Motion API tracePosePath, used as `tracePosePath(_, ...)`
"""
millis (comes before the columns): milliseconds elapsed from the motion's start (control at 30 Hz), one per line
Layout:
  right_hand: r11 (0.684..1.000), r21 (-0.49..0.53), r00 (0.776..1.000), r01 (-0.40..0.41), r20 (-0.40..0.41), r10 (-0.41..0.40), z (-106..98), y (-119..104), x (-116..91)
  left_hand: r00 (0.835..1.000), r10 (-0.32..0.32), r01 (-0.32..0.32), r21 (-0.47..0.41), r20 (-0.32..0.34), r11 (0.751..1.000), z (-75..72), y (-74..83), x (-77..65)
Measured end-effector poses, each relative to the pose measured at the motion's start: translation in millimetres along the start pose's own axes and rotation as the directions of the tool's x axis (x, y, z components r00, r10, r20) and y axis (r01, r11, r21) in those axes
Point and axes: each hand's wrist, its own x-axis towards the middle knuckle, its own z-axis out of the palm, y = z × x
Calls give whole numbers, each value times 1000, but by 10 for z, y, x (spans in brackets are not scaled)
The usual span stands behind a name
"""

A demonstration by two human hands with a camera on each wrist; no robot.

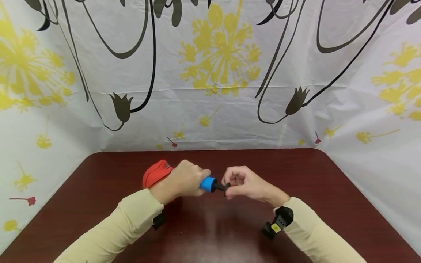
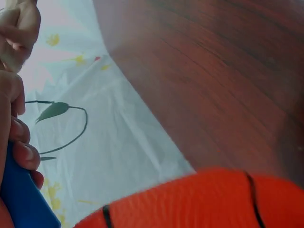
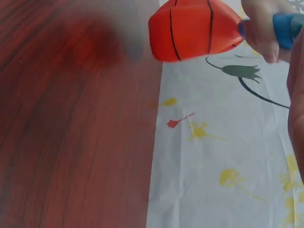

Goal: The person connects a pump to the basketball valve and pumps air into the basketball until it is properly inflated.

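My left hand (image 1: 189,179) grips the blue pump (image 1: 208,184), the red ball (image 1: 156,173) left of that hand; my right hand (image 1: 248,184) pinches the black handle (image 1: 226,187).

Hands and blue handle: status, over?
Left hand grips blue handle. Right hand pinches black rod at its end. Left hand partly hides red part in head view.

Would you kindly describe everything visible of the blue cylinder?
The blue cylinder looks smooth and plastic, dark-edged at one end, where a black rod protrudes. It slants slightly over the table, its other end toward a red, black-lined thing. The left grip wraps around it; the right grip pinches the rod's end.
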Motion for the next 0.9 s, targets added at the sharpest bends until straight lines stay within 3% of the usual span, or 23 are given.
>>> tracePosePath(133, 990, 122, 988, 67, 128, -83, -165, -137, -169, 1000, 5, -4, 49, -16, 999, -71, -93, -12)
tracePosePath(233, 978, 196, 970, 76, 212, -117, -277, -199, -295, 1000, -13, 12, 91, 12, 996, -127, -143, -34)
tracePosePath(333, 981, 171, 978, 87, 173, -117, -315, -195, -291, 999, -29, 25, 94, 37, 995, -147, -133, 2)
tracePosePath(433, 991, 75, 991, 106, 74, -112, -271, -132, -127, 999, -36, 34, 70, 28, 997, -143, -87, 92)
tracePosePath(600, 998, -67, 1000, 2, -26, -4, -126, -52, 80, 1000, -23, 23, 47, 13, 999, -102, -29, 158)
tracePosePath(700, 998, -47, 1000, -28, -13, 28, -104, -66, 21, 1000, 24, -25, 48, 13, 999, -77, -22, 143)
tracePosePath(800, 998, 49, 997, 27, 69, -30, -159, -120, -118, 998, 55, -54, 45, -6, 998, -84, -36, 117)
tracePosePath(900, 982, 158, 981, 100, 149, -124, -253, -178, -285, 999, 35, -34, 60, -14, 998, -110, -75, 70)
